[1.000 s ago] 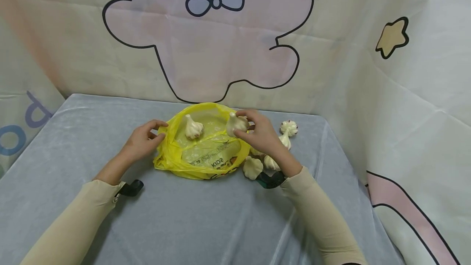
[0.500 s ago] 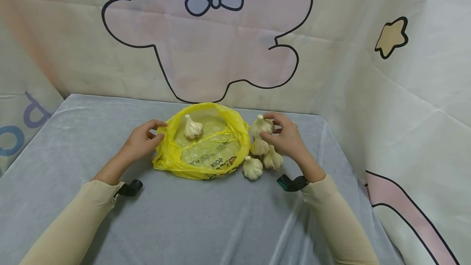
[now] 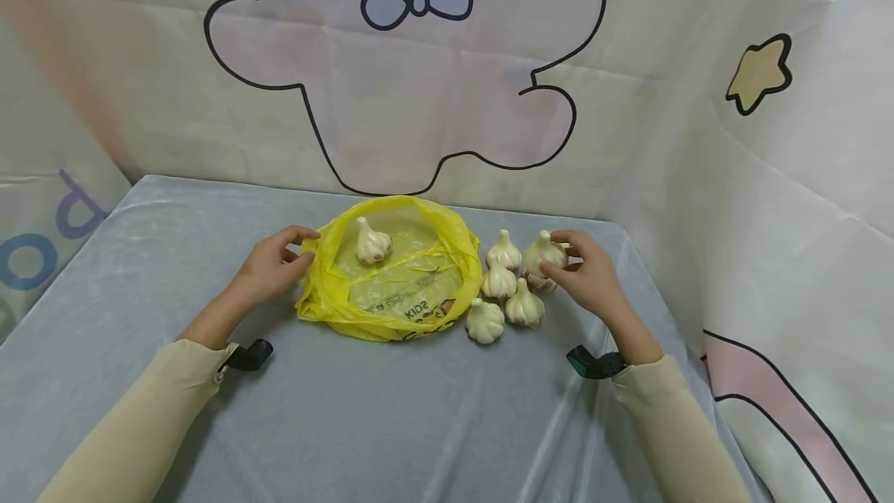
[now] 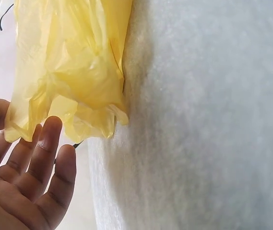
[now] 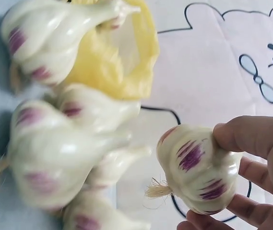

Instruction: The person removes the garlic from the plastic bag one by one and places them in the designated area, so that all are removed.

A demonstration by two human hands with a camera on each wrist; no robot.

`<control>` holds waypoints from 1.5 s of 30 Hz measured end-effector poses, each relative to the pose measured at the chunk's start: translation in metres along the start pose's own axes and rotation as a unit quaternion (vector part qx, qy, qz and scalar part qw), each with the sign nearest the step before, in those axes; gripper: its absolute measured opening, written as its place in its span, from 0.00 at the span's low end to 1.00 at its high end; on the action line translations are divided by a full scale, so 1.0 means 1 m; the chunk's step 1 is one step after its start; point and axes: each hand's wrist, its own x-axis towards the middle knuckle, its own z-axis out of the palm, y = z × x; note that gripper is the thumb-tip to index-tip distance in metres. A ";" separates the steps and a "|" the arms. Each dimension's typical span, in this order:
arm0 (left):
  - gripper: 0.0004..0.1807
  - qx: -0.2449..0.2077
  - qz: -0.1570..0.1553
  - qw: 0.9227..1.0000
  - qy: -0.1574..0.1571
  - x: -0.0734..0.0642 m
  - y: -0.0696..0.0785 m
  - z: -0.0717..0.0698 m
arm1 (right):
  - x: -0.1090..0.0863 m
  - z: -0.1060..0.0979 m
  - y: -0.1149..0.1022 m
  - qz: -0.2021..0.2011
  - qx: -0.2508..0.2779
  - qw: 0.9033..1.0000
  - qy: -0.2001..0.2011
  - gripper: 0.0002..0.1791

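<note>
A yellow plastic bag lies with its mouth spread wide, and one garlic bulb sits inside it. My left hand pinches the bag's left rim between thumb and fingers; the left wrist view has the crumpled yellow plastic at the fingertips. Right of the bag, my right hand holds a garlic bulb with purple streaks and a tuft of roots. Below that held bulb, another bulb shows partly, mostly covered. Several more garlic bulbs stand close together between bag and right hand.
A grey cloth covers the table. Behind it hangs a printed curtain with a pink figure and a bow, and more curtain closes off both sides. Each wrist wears a small black device.
My right hand has carried its garlic bulb from above the bag's right rim to the right, past the loose bulbs. The left hand stays at the bag's left rim.
</note>
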 end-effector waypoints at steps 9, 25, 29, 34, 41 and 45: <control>0.20 -0.002 0.003 1.000 0.003 -0.002 0.000 -0.003 | -0.014 -0.003 0.031 0.028 -0.018 0.999 -0.009 0.25; 0.20 -0.006 -0.002 1.000 0.003 -0.001 0.000 0.000 | -0.031 0.003 0.057 0.057 -0.037 0.997 -0.032 0.25; 0.20 -0.007 -0.006 1.000 -0.001 -0.001 0.002 -0.001 | -0.029 0.007 0.062 0.052 -0.035 0.997 -0.043 0.25; 0.20 -0.011 -0.003 1.000 -0.003 -0.001 0.002 -0.001 | -0.029 0.012 0.066 0.045 -0.039 0.997 -0.053 0.24; 0.19 -0.009 -0.006 1.000 -0.002 0.000 -0.002 0.001 | -0.027 0.020 0.064 0.043 -0.044 0.996 -0.061 0.25; 0.19 -0.010 -0.008 1.000 -0.004 0.000 -0.002 0.001 | -0.027 0.023 0.062 0.042 -0.042 0.996 -0.064 0.24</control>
